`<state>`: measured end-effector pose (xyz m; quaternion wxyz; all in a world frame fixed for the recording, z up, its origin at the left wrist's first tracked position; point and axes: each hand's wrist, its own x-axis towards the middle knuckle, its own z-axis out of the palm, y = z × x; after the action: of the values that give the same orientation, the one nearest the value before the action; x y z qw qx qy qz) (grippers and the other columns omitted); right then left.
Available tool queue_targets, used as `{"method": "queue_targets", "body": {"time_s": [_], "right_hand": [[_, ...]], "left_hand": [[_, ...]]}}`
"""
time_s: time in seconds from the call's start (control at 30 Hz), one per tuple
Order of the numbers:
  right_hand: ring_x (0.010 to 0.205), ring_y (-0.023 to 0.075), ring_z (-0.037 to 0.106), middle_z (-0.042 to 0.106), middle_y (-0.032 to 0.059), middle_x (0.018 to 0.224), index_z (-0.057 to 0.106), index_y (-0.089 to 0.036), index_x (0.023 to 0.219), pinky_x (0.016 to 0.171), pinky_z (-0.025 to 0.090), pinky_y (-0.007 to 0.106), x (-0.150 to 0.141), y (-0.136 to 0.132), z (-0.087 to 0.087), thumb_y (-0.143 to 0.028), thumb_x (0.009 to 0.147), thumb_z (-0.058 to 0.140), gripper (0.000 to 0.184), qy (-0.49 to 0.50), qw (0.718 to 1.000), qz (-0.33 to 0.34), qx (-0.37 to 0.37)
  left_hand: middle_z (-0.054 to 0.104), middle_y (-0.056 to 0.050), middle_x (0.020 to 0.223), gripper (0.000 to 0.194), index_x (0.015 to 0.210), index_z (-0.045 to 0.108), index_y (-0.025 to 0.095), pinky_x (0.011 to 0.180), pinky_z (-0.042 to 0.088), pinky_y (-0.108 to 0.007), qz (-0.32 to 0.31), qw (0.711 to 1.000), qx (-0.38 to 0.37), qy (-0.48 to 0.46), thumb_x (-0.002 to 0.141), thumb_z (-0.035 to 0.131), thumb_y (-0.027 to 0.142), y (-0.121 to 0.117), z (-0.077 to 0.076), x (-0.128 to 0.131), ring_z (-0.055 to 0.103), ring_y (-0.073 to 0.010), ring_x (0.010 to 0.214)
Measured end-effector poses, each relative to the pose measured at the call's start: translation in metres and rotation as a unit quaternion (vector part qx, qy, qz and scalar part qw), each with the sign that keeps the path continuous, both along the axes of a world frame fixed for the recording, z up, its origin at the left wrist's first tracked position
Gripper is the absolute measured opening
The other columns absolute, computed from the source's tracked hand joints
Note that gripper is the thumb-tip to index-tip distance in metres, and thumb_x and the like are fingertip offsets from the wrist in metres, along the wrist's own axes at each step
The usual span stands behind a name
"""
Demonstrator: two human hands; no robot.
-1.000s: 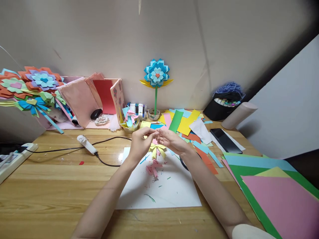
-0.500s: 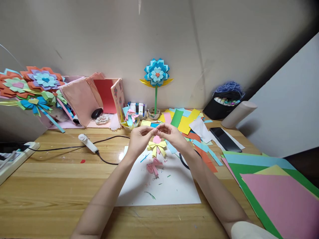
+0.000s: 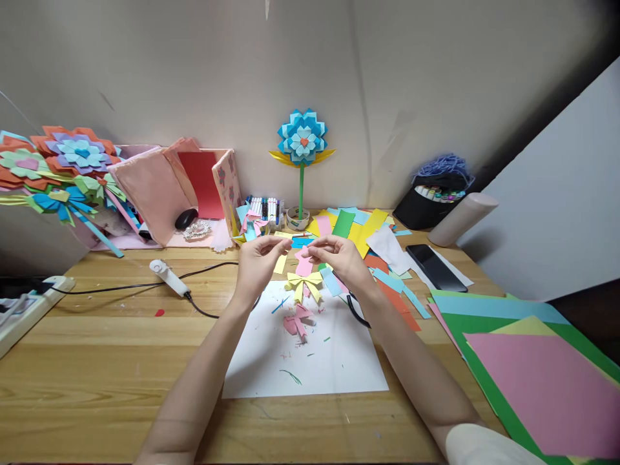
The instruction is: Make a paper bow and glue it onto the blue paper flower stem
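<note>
My left hand [image 3: 258,263] and my right hand [image 3: 340,258] are raised over the far end of a white sheet [image 3: 310,361], a short gap between them. Both pinch with thumb and fingers closed. What the left pinches is too small to name. At the right hand's fingertips hangs a small pink paper piece [image 3: 303,263]. Just below lie a yellow paper bow [image 3: 304,285] and a pink paper bow [image 3: 298,320] on the white sheet, among tiny paper scraps.
Coloured paper strips [image 3: 358,236] litter the desk behind my hands. A glue gun [image 3: 167,278] with black cord lies left. A blue paper flower [image 3: 303,137] stands at the wall, a phone [image 3: 433,266] right, large coloured sheets [image 3: 533,368] at the right edge, paper flowers [image 3: 58,161] far left.
My hands have drawn apart from touching fingertips to a short gap. The small pink piece now shows at the right fingertips. The view has tilted slightly.
</note>
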<state>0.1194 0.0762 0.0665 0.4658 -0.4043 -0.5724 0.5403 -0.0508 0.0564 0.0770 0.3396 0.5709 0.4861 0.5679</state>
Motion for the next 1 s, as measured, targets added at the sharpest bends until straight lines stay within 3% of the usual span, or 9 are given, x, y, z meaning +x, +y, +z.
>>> {"method": "queue_targets", "body": {"time_s": [0.1, 0.3, 0.53, 0.73, 0.87, 1.0], "right_hand": [[0.069, 0.0182, 0.066, 0.070, 0.0066, 0.073, 0.063, -0.016, 0.079, 0.071, 0.051, 0.034, -0.001, 0.000, -0.002, -0.039, 0.066, 0.070, 0.027, 0.009, 1.000, 0.011, -0.024], [0.071, 0.0179, 0.066, 0.071, 0.0076, 0.078, 0.062, -0.016, 0.084, 0.071, 0.051, 0.032, 0.000, -0.001, 0.000, -0.041, 0.069, 0.067, 0.030, 0.016, 0.998, 0.039, -0.049], [0.069, 0.0169, 0.067, 0.071, 0.0077, 0.080, 0.062, -0.017, 0.086, 0.068, 0.052, 0.029, 0.000, -0.001, 0.003, -0.045, 0.069, 0.067, 0.033, 0.041, 0.995, 0.039, -0.082], [0.075, 0.0167, 0.066, 0.071, 0.0104, 0.091, 0.063, -0.016, 0.089, 0.067, 0.052, 0.025, -0.002, -0.001, 0.001, -0.053, 0.077, 0.054, 0.040, 0.093, 0.982, 0.066, -0.149], [0.083, 0.0167, 0.065, 0.068, 0.0101, 0.102, 0.061, -0.017, 0.094, 0.073, 0.052, 0.026, -0.002, 0.000, 0.001, -0.056, 0.081, 0.047, 0.043, 0.131, 0.969, 0.102, -0.183], [0.088, 0.0178, 0.064, 0.066, 0.0108, 0.106, 0.061, -0.017, 0.097, 0.080, 0.050, 0.029, -0.001, 0.000, -0.002, -0.058, 0.081, 0.043, 0.047, 0.121, 0.967, 0.142, -0.174]], "left_hand": [[0.068, -0.005, 0.074, 0.020, 0.075, 0.071, 0.017, 0.065, 0.048, -0.027, -0.031, 0.995, 0.049, 0.075, 0.073, 0.063, 0.035, -0.006, -0.001, 0.007, 0.061, -0.0163, 0.069], [0.066, -0.005, 0.076, 0.015, 0.080, 0.071, 0.021, 0.063, 0.044, -0.026, -0.019, 0.971, 0.135, 0.198, 0.078, 0.059, 0.030, -0.009, -0.005, 0.011, 0.059, -0.0149, 0.069], [0.062, -0.004, 0.076, 0.019, 0.077, 0.062, 0.018, 0.067, 0.040, -0.024, 0.051, 0.921, 0.186, 0.340, 0.086, 0.046, 0.026, -0.005, -0.012, 0.010, 0.057, -0.0149, 0.074], [0.062, -0.005, 0.077, 0.018, 0.078, 0.058, 0.018, 0.066, 0.038, -0.024, 0.096, 0.881, 0.251, 0.390, 0.088, 0.044, 0.025, -0.002, -0.017, 0.010, 0.055, -0.0147, 0.073], [0.062, -0.005, 0.078, 0.016, 0.079, 0.057, 0.018, 0.066, 0.038, -0.024, 0.112, 0.888, 0.257, 0.365, 0.087, 0.045, 0.024, -0.002, -0.015, 0.009, 0.055, -0.0146, 0.074], [0.062, -0.004, 0.077, 0.016, 0.075, 0.058, 0.017, 0.067, 0.040, -0.024, 0.123, 0.928, 0.216, 0.278, 0.086, 0.048, 0.024, -0.007, -0.008, 0.010, 0.055, -0.0139, 0.074]]}}
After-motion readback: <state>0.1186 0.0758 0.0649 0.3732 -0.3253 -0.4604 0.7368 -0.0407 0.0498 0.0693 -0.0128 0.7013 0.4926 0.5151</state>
